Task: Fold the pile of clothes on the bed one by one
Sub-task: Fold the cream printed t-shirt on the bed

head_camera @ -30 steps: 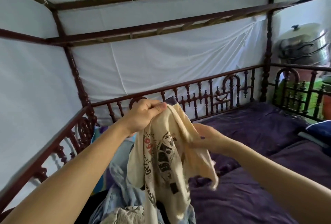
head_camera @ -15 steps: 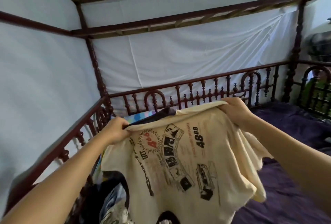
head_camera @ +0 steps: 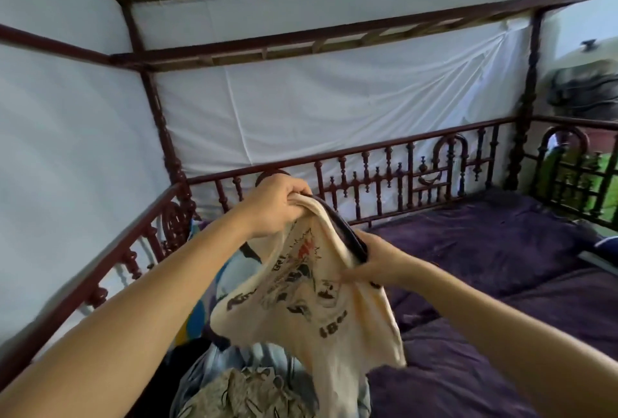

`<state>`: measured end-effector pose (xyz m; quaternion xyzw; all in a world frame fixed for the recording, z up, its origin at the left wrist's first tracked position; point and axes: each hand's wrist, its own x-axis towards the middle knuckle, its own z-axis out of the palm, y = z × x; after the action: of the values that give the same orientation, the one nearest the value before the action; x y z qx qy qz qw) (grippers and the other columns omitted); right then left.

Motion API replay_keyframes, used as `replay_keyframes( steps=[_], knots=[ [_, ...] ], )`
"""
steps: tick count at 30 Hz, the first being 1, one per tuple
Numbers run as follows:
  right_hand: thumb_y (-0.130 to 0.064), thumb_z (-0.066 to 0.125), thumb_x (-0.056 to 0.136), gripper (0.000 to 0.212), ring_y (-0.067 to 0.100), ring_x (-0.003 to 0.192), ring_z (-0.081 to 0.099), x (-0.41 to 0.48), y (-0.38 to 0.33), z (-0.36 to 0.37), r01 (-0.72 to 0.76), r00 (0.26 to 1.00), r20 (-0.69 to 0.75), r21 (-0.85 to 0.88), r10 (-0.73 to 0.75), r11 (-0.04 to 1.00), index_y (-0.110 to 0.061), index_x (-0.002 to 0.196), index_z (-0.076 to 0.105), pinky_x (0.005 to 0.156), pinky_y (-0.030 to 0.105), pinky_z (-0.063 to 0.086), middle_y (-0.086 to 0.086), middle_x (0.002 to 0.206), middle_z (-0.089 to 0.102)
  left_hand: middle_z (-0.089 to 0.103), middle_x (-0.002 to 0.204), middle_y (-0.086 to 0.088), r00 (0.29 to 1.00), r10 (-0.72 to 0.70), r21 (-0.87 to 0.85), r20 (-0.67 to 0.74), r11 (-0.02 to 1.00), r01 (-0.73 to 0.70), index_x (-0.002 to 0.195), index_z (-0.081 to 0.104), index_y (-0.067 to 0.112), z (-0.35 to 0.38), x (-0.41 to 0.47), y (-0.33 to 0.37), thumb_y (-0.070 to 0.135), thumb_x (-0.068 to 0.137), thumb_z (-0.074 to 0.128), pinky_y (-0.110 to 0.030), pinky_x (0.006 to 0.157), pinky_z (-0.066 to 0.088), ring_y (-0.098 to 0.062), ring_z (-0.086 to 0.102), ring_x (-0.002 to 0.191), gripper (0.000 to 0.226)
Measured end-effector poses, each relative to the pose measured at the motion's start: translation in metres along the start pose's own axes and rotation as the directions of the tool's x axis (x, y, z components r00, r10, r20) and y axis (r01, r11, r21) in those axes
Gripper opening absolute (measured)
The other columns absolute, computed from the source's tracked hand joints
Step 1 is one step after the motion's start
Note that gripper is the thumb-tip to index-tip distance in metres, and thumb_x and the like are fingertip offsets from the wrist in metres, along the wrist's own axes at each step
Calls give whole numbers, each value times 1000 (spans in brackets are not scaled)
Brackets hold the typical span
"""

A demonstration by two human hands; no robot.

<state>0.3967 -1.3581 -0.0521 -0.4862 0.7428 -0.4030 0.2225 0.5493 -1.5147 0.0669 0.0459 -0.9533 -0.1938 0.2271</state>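
Here the cream T-shirt [head_camera: 321, 317] hangs in the air over the near left part of the bed [head_camera: 501, 267], bunched between both hands, its lower hem dangling above the pile of clothes [head_camera: 240, 391] that lies along the bed's left edge. The left grip [head_camera: 277, 206] is the higher one: its fingers are clenched round a gathered fold at the very top of the shirt, right where the dark collar band [head_camera: 341, 227] begins. From there the collar band runs down and to the right to the right grip [head_camera: 378, 263], which sits lower and closer to the middle of the bed; its fingers point left and pinch the cloth just at the band's lower end. The printed side of the shirt faces the camera. The print is black, with a red burst near the top and blocks of dark lettering and small pictures below it, but folds and blur make the words and the digits near the bottom unreadable. A carved wooden rail [head_camera: 368, 180] runs along the bed's far edge.
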Motion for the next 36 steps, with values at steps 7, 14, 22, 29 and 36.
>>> replay_keyframes(
  steps=[7,14,22,29,36],
  knots=[
    [-4,52,93,41,7,52,58,3,2,-9,54,934,-354,258,42,965,-27,64,69,53,24,45,-7,55,61,57,64,3,881,-435,635,188,738,229,60,54,21,-17,-22,-58,31,62,79,-26,53,39,-18,59,64,27],
    [-7,61,89,22,21,72,68,-5,18,-45,-52,983,-182,-64,40,997,-20,77,74,64,23,48,3,73,71,72,80,5,902,-431,-478,-32,799,365,85,71,19,-5,-52,-86,-6,82,66,-24,73,53,-11,65,81,25],
    [-12,76,71,19,3,73,66,-5,-18,38,59,998,29,137,-63,989,-25,83,69,69,20,53,-11,76,71,68,89,1,992,-123,-381,20,917,121,88,66,15,28,-11,-18,-2,89,59,-21,81,50,-5,63,86,18],
    [7,47,90,36,20,78,67,-16,-10,14,-27,994,-83,439,71,898,-11,73,73,71,28,55,4,78,72,74,86,4,898,-315,-169,306,911,377,89,70,19,35,-42,-45,36,62,87,-25,71,53,-7,68,80,36],
    [-22,76,75,19,10,69,63,-16,-13,22,-17,996,88,307,-11,952,-8,85,69,61,25,49,0,76,68,73,91,2,935,-242,-109,261,954,278,94,71,17,47,-29,-36,31,76,78,-41,84,55,-12,68,87,24]
  ],
)
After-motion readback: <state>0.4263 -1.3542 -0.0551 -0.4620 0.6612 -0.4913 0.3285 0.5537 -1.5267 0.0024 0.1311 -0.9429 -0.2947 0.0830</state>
